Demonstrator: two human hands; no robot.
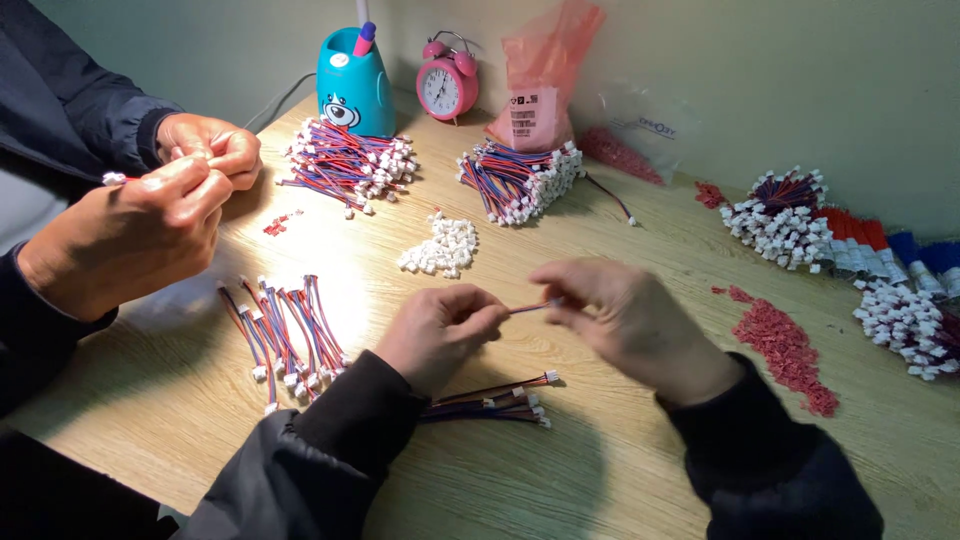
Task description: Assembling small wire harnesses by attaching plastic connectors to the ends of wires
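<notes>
A short red-and-blue wire lead [528, 307] is stretched between the person's two hands above the middle of the wooden table [600, 450]; the left hand [437, 330] pinches one end between closed thumb and forefinger, and the right hand [620, 315] nips the other end with its fingers drawn together, though the motion blur hides exactly how. Just below the left wrist lies a small bundle of finished leads [495, 398] with white plugs. To the left of that, a fanned row of leads [285, 340] rests on the table. Farther off sits a little heap of white connector housings [442, 247], and beyond it two large piles of wired leads [345, 163] [520, 180]. To the right, red scraps [785, 350] are strewn on the wood. At the far left a co-worker's hands [170, 190] are pressed together around something small. A teal pen holder [355, 88] and a pink alarm clock [447, 85] stand against the far wall.
</notes>
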